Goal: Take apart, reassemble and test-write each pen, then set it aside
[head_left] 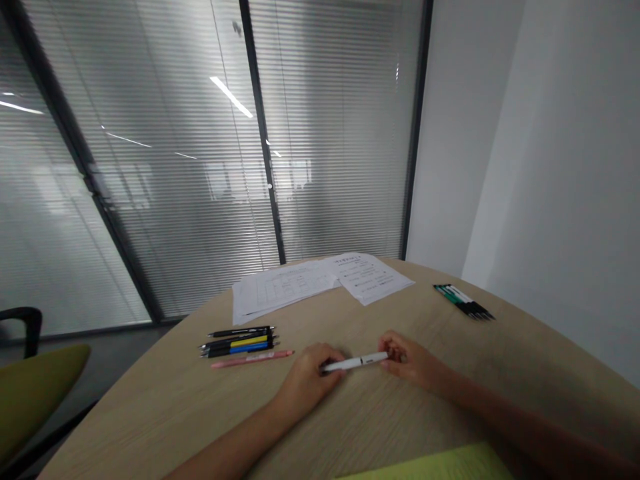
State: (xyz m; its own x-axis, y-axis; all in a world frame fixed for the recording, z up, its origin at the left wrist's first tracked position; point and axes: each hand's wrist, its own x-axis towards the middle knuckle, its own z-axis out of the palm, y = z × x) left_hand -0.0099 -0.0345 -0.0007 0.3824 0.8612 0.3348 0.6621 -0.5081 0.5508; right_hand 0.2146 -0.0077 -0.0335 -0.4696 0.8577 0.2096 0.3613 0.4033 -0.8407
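A white pen (361,361) lies level between my two hands, just over the table. My left hand (311,373) is closed on its left end, thumb in front and fingers curled behind. The other end sits between the thumb and fingers of my right hand (407,359), which is also closed. Left of my left hand lies a pink pen (253,359). Behind that is a row of several pens (240,343), black, yellow and blue. Both tips of the white pen are partly hidden by my fingers.
Printed papers (285,288) overlap at the table's far edge. A bundle of green and black pens (464,302) lies at the right. A yellow sheet (435,465) shows at the near edge of the wooden table (165,400). A green chair (40,380) stands at left.
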